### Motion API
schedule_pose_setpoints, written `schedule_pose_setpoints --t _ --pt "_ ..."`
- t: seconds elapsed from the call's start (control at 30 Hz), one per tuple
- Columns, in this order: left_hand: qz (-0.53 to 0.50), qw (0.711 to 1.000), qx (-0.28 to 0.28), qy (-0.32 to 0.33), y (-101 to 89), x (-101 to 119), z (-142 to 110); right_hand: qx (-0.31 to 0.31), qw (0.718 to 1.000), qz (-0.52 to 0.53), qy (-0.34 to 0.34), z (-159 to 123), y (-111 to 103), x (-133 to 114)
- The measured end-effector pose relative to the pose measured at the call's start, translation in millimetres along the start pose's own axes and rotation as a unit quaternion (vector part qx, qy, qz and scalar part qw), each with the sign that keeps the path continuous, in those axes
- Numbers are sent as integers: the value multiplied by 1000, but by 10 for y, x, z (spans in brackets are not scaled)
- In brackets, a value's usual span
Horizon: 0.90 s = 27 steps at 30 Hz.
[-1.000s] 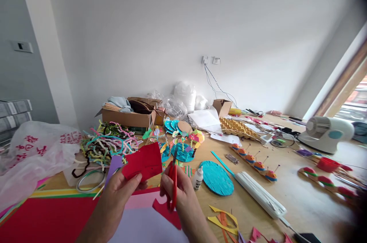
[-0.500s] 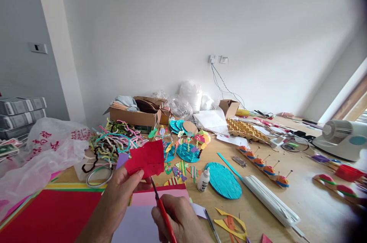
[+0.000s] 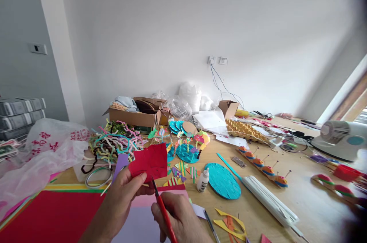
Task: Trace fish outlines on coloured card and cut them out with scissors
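Note:
My left hand (image 3: 123, 197) pinches a piece of red paper (image 3: 150, 161) between thumb and fingers and holds it up above the table's near edge. My right hand (image 3: 179, 218) is closed round red-handled scissors (image 3: 162, 206). Their dark blade tip points up at the lower edge of the red paper. Under both hands lie a pink sheet (image 3: 149, 199) and a lilac sheet (image 3: 134, 227).
A stack of coloured sheets, red on top (image 3: 48, 216), lies at the near left beside a white plastic bag (image 3: 43, 151). Pipe cleaners (image 3: 114, 143), a cardboard box (image 3: 132, 115), a glue bottle (image 3: 204, 180), a teal disc (image 3: 223, 180), white sticks (image 3: 269, 199) and a small fan (image 3: 341, 140) crowd the wooden table (image 3: 309, 204).
My right hand dropped lower and turned the scissors so the blade now points up at the red paper. The view shifted left, and a loose red offcut under the hands is gone from sight.

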<state>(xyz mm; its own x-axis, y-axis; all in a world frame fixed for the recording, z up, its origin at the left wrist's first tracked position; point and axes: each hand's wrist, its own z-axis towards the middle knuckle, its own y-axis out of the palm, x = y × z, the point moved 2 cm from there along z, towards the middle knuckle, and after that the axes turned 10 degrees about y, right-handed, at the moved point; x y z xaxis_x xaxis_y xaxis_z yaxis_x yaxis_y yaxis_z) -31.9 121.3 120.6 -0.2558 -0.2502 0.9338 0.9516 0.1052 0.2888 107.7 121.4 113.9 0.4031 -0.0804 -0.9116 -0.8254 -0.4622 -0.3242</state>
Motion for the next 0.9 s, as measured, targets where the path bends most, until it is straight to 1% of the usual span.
schedule_pose_setpoints --t 0.2,0.3,0.5,0.7,0.9 --pt "-1 1000 -6 1 11 4 -1 5 1000 8 0 17 11 36" --pt "-6 1000 -8 0 11 -1 6 19 1000 14 -7 28 22 54" --pt "-11 1000 -10 -7 10 -10 17 45 999 -6 -28 54 27 83" --pt "-19 1000 -20 -7 10 -18 22 43 997 -42 -51 60 -7 93" --pt "-20 1000 -8 -3 -28 -42 22 36 998 -31 -45 77 18 106"
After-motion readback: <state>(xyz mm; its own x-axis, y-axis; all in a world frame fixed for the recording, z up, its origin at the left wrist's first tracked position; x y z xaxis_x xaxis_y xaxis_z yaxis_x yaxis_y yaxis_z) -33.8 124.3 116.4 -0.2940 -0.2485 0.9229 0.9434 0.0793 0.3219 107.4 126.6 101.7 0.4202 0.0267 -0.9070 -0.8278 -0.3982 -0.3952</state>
